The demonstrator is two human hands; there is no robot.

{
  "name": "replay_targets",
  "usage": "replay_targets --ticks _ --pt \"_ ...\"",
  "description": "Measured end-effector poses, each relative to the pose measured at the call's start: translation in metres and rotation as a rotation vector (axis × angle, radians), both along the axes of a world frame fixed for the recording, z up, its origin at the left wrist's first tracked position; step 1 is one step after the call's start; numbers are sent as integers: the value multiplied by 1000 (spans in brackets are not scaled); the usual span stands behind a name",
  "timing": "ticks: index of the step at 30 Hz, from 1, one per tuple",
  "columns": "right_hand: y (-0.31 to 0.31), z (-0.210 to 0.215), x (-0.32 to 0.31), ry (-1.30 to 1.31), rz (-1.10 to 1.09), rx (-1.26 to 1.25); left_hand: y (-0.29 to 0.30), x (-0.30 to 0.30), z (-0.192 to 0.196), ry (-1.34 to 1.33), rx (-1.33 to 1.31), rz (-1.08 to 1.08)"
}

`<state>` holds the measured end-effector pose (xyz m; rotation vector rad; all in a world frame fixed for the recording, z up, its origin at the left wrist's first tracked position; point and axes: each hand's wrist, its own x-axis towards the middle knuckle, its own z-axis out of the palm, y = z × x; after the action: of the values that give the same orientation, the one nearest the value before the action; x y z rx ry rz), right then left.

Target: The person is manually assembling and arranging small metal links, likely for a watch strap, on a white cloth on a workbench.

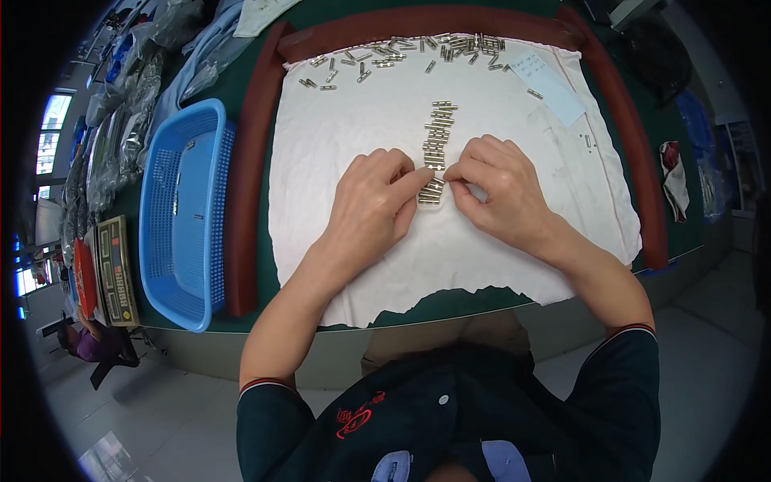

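The person's left hand (pixel 371 199) and right hand (pixel 499 181), both curled narrow, meet at the row of small metal cylinders (pixel 434 147) between them; whether either grips one cannot be told.

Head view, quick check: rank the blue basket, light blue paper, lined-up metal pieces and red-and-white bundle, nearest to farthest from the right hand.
From the right hand:
1. lined-up metal pieces, at its fingertips, left side
2. light blue paper, beyond it, toward the right
3. red-and-white bundle, far right, outside the frame's right rail
4. blue basket, far left
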<state>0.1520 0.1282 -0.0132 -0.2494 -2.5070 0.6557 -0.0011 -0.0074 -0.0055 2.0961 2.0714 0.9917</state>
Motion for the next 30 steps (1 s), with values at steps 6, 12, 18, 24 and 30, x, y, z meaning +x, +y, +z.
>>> replay_targets --ticks 6,12,18,24,30 --pt "0 5 1 32 26 -9 1 -1 -2 -10 40 -22" --pt "0 4 2 55 32 25 1 -2 -2 -10 47 -35" --pt "0 2 3 46 65 2 0 -2 -1 -30 53 -48" --pt "3 1 2 40 -5 36 1 -5 -1 -24 41 48" --pt "2 1 1 15 -7 80 1 -1 -1 37 -21 30"
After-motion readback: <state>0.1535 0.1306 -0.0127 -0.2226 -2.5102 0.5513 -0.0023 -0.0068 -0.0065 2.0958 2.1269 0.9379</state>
